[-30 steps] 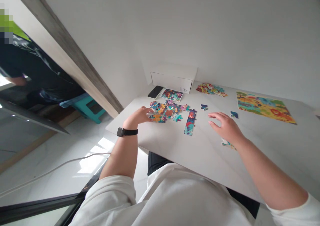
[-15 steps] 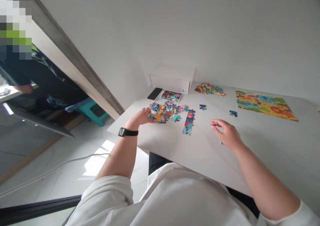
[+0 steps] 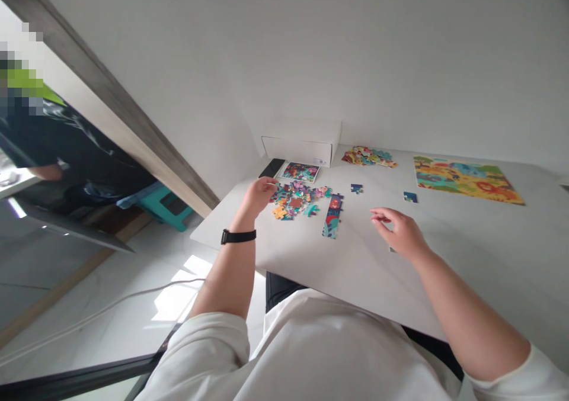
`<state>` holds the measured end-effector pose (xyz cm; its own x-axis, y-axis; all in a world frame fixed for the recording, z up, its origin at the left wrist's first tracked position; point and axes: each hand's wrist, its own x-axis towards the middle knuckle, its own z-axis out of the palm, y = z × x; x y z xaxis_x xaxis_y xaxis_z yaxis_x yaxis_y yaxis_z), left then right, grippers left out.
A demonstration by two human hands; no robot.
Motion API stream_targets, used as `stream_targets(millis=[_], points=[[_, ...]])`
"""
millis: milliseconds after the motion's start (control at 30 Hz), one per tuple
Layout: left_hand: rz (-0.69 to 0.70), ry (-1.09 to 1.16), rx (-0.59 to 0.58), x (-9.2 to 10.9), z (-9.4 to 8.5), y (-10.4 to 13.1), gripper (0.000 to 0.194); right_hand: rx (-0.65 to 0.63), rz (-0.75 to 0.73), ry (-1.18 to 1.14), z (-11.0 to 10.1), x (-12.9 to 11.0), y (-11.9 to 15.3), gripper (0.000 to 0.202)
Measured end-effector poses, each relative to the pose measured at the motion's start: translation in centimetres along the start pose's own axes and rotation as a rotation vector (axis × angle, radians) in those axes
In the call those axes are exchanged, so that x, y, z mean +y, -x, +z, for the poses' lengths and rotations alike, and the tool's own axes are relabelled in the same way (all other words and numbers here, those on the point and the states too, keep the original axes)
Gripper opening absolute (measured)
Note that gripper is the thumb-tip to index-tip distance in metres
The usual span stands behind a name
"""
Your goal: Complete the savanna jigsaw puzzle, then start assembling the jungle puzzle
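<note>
Left hand [image 3: 261,195] — by puzzle pile [image 3: 294,199]; right hand [image 3: 398,229] — over table [image 3: 355,270]

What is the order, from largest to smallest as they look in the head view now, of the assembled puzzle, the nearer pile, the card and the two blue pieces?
1. Assembled puzzle
2. Nearer pile
3. Card
4. Left blue piece and right blue piece: too alike to rank

Left fingers [image 3: 268,182] farther back, perhaps higher
</note>
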<state>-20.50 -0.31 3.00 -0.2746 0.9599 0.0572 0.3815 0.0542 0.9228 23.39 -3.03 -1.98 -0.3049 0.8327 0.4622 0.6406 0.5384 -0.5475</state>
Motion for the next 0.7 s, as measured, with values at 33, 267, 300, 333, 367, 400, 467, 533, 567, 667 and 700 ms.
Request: stream_targets(millis=[33,267,300,333,367,400,467,533,567,667,700], points=[[0.001,0.041,-0.026,0.8,1.2,0.1,0.018,0.003,0.005,-0.003,0.0,0.0,0.0,0.027],[0.052,0.211,-0.371,5.5,10.5,1.1,0.018,0.013,0.036,-0.091,0.2,-0.1,-0.2,0.031],[0.065,0.245,-0.425,5.9,11.7,1.2,0.017,0.019,0.039,-0.103,0.3,-0.1,-0.2,0.033],[0.075,0.28,-0.47,6.1,12.9,1.4,0.018,0.029,0.041,-0.112,0.3,0.0,-0.3,0.035],[0.08,0.313,-0.511,6.2,13.9,1.6,0.019,0.042,0.04,-0.119,0.3,0.1,-0.3,0.037],[0.082,0.344,-0.544,6.2,14.9,1.9,0.021,0.055,0.036,-0.122,0.4,0.1,-0.3,0.039],[0.079,0.393,-0.581,5.7,16.4,2.3,0.025,0.076,0.019,-0.117,0.3,0.1,-0.2,0.044],[0.065,0.422,-0.602,4.9,17.4,2.8,0.028,0.082,-0.02,-0.1,0.3,-0.1,-0.2,0.047],[0.054,0.429,-0.618,4.4,17.7,3.0,0.03,0.08,-0.049,-0.088,0.3,-0.3,-0.2,0.048],[0.033,0.423,-0.681,3.6,18.1,3.4,0.033,0.069,-0.151,-0.042,0.3,-0.9,-0.1,0.045],[0.034,0.416,-0.699,3.4,18.2,3.6,0.033,0.066,-0.18,-0.024,0.4,-1.1,-0.1,0.042]])
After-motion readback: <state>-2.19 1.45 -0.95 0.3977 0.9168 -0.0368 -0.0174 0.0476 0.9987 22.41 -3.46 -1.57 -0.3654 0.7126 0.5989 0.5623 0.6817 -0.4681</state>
